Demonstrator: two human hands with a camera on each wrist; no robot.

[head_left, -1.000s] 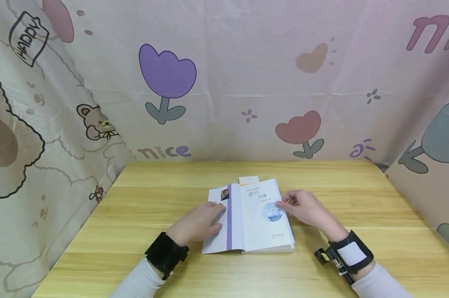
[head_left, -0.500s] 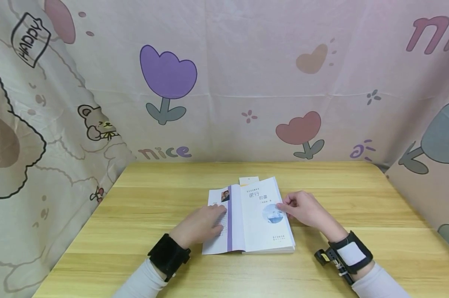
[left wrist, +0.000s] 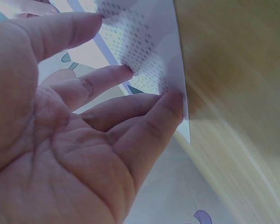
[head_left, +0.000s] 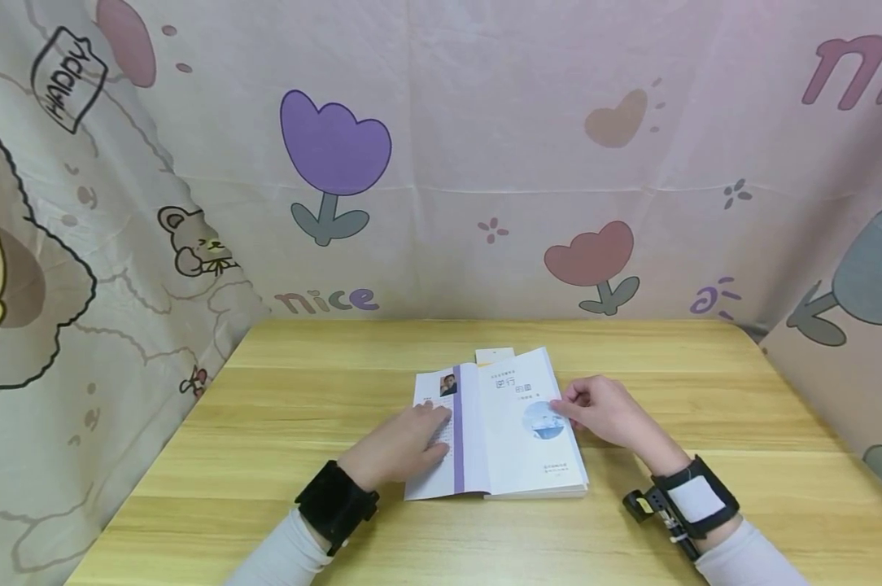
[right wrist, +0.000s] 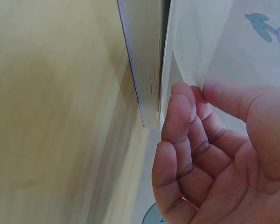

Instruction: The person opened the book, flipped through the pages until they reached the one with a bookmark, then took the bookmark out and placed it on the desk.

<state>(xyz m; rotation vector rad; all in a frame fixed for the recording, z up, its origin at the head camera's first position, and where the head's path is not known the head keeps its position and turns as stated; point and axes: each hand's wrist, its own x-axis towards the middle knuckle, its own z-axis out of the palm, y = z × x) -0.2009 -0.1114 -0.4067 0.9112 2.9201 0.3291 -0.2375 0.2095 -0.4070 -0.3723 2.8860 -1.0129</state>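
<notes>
An open book (head_left: 517, 456) lies on the wooden table, its cover flap folded out to the left with small print and a photo. The right page (head_left: 514, 439) carries a title and a round blue picture. My left hand (head_left: 400, 443) rests on the flap, fingers extended; in the left wrist view its fingertips touch the printed flap (left wrist: 163, 46). At the right page's outer edge, my right hand (head_left: 605, 411) pinches the page between thumb and index finger. The right wrist view shows that page raised from the page block (right wrist: 147, 70), the other fingers curled beneath.
A white card (head_left: 495, 355) sticks out past the book's top edge. The wooden table (head_left: 324, 366) reaches back to a patterned cloth backdrop (head_left: 448, 146), with more cloth on both sides. Both wrists wear black straps, and a small camera (head_left: 639, 505) juts from the right one.
The right hand's curled fingers have drawn closer to the thumb at the page edge. The left hand stays on the flap. The whole head view has shifted slightly.
</notes>
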